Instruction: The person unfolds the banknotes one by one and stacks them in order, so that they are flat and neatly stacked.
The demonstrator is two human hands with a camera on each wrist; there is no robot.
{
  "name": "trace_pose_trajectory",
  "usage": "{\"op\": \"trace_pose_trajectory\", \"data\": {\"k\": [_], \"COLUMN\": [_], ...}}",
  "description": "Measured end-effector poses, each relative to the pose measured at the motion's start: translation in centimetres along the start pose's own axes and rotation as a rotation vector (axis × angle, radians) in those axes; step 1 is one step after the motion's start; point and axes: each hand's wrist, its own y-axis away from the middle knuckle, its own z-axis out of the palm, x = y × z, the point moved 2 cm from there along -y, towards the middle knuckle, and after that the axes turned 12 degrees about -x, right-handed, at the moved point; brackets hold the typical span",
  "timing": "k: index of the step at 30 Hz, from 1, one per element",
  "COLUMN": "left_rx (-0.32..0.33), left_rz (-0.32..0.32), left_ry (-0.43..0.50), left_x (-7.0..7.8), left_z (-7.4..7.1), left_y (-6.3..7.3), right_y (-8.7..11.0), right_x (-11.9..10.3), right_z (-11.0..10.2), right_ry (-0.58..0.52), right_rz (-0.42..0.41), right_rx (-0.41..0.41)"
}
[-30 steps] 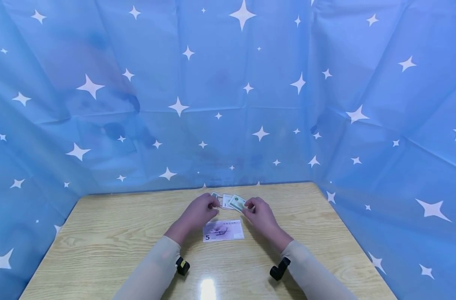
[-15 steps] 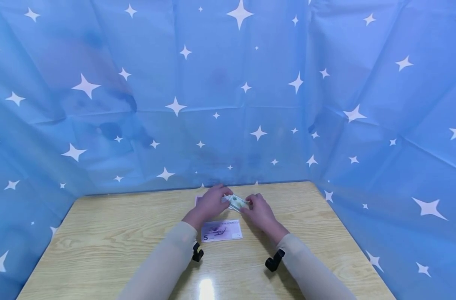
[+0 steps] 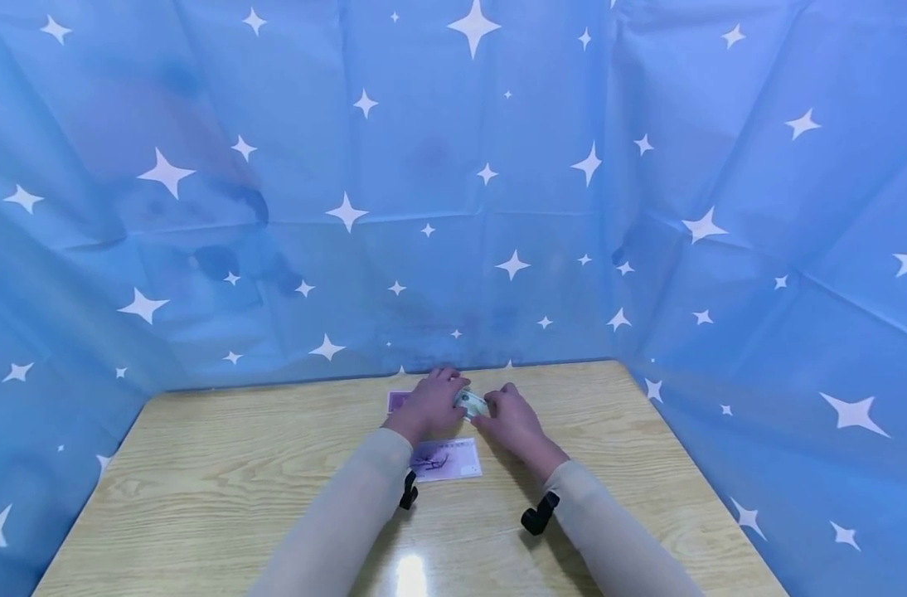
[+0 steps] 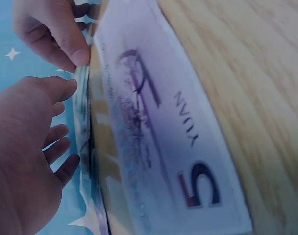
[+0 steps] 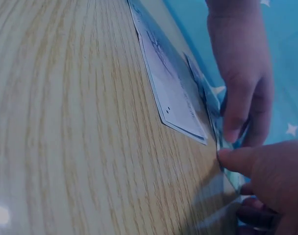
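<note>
Both hands meet at a small stack of banknotes near the table's back edge, a green banknote [image 3: 472, 404] on top. My right hand [image 3: 511, 421] pinches its right end between thumb and fingers. My left hand [image 3: 429, 404] holds the stack from the other side, thumb and index finger along opposite edges, and hides the left part. In the right wrist view, the left hand [image 5: 244, 78] reaches down close to the right thumb. Nearer the person, a purple 5 yuan banknote [image 3: 449, 461] lies flat, partly covered by the left sleeve in the head view.
A purple banknote [image 3: 396, 401] shows beside the left hand. The wooden table [image 3: 259, 464] ends at a blue, star-patterned curtain [image 3: 453, 274] behind and on the sides. A black wrist camera [image 3: 539, 514] sits on the right sleeve, with another black device [image 3: 408, 491] on the left.
My left hand has moved right over the notes, covering the white-edged ones and uncovering a purple one on its left. My right hand stays at the green banknote, shifting slightly left.
</note>
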Motion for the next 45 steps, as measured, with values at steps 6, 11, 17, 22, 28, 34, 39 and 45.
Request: {"op": "trace_pose_trajectory", "data": {"k": [6,11,17,22,28,34,39,45], "left_rx": [-0.025,0.002,0.016,0.035,0.081,0.117,0.113,0.148], "left_rz": [-0.022,-0.009,-0.021,-0.024,-0.001,0.024,0.039,0.078], "left_ry": [-0.010,0.013,0.030,0.006,0.064,0.276,0.386,0.472], "left_x": [-0.6,-0.7,-0.6,-0.5,-0.3,0.0,-0.3,-0.9], "left_z": [0.9,1.0,1.0,1.1,0.7,0.0,-0.1,0.1], "left_y": [-0.5,-0.5,-0.7,-1.0,-0.9,0.1,0.3,0.7], "right_y": [-0.1,-0.2,-0.2,-0.1,0.0,0.2,0.5,1.1], "right_x": [-0.1,-0.1,0.0,0.1,0.4,0.4,0.2,-0.4], "right_z": [0.0,0.1,0.1,0.2,0.0,-0.5,-0.7,-1.0], "right_ry": [-0.016,-0.026,-0.125,-0.189,-0.299,-0.435,-0.492,-0.545], "right_rz": [0.000,-0.001,-0.027,-0.037,-0.058,-0.045,-0.063,-0.110], "right_rx": [-0.005,0.002,0.027,0.081,0.163,0.163,0.157,0.150]}}
